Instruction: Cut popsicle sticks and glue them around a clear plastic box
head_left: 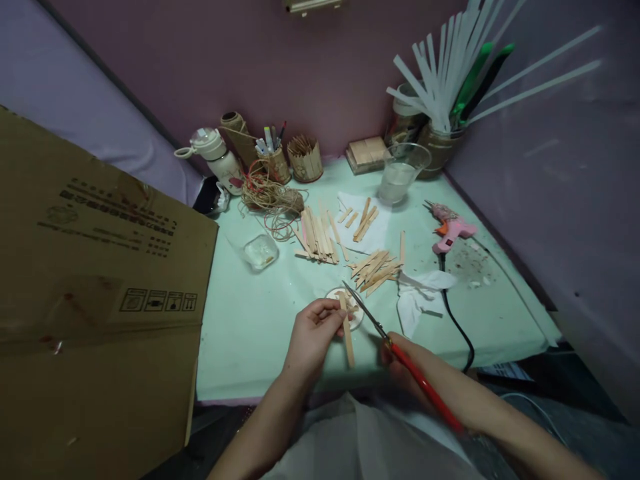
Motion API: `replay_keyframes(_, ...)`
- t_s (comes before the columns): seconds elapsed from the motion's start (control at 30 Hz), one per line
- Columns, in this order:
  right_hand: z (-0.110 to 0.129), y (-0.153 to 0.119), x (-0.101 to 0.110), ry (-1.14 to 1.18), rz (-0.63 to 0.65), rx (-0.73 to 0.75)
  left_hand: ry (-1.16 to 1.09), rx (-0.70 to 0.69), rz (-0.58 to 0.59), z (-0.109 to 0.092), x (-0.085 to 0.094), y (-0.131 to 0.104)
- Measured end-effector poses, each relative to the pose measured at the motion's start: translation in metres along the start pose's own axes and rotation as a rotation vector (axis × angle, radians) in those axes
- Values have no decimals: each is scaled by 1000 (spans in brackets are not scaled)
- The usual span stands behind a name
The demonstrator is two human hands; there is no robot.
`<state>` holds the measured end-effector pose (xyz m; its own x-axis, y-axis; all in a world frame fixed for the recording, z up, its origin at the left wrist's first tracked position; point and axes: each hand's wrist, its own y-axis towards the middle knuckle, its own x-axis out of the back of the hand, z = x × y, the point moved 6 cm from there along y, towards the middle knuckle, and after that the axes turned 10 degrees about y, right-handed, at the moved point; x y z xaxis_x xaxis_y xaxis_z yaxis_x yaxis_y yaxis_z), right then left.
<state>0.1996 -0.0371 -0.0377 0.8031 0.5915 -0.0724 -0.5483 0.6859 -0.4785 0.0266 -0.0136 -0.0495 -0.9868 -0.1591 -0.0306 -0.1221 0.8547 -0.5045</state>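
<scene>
A flat wooden craft stick point(349, 343) is pinched between the thumb and fingers of my left hand point(320, 325). It points away from me over a small round white dish point(357, 321), where short wood pieces lie. My right hand point(407, 363) is closed around red-handled scissors point(425, 383). Their pointed metal blades look closed or nearly so and reach toward the stick's far end, a little to its right. Beyond the dish lies a loose pile of wooden sticks point(375, 270), with a neater bundle of sticks point(319, 235) farther back on the left.
A pink glue gun point(453, 235) with a black cord lies at right, near a crumpled white cloth point(420, 293). A plastic cup of liquid point(399, 181), tangled twine point(270, 200) and a clear dish point(261, 253) stand around the sticks. A large cardboard box point(100, 280) borders the left side.
</scene>
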Motion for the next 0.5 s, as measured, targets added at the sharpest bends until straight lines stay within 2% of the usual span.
replay_keyframes(0.1,7,-3,-8,-10,58,27,21,23,7,3,2,-3)
replay_keyframes(0.2,10,-1,-11,-12,35,17,37,32,19,5,1,-5)
replay_keyframes(0.33,8,5,-16,-37,23,-21,63,20,28,9,1,-7)
replay_keyframes(0.5,3,7,-23,-27,86,-88,90,6,51,15,4,-8)
